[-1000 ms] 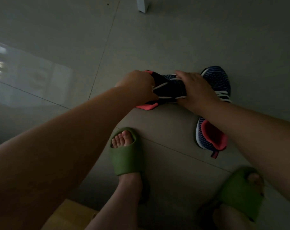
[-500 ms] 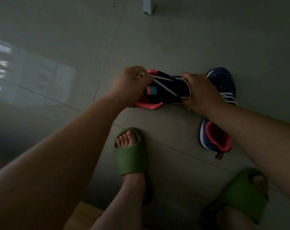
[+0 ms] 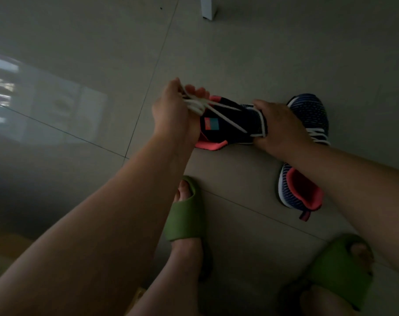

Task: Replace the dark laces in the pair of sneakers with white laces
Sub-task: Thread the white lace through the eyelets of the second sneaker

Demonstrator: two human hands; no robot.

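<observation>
Two hands | left hand point(image 3: 171, 112) grips flat white laces point(image 3: 207, 106) | right hand point(image 3: 278, 124) steadies knit sneaker point(image 3: 235, 124)

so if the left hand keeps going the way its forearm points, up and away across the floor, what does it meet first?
Likely nothing close: beyond the left hand, gripping the white lace, only bare floor tile shows. The white furniture leg sits off to the right. Depth is unclear.

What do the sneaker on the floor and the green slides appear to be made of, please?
Sneaker: likely knit fabric, matte; fine striped weave shows, with a smoother coral lining. Green slides: probably moulded foam or rubber; seamless, matte, thick-walled.
</observation>
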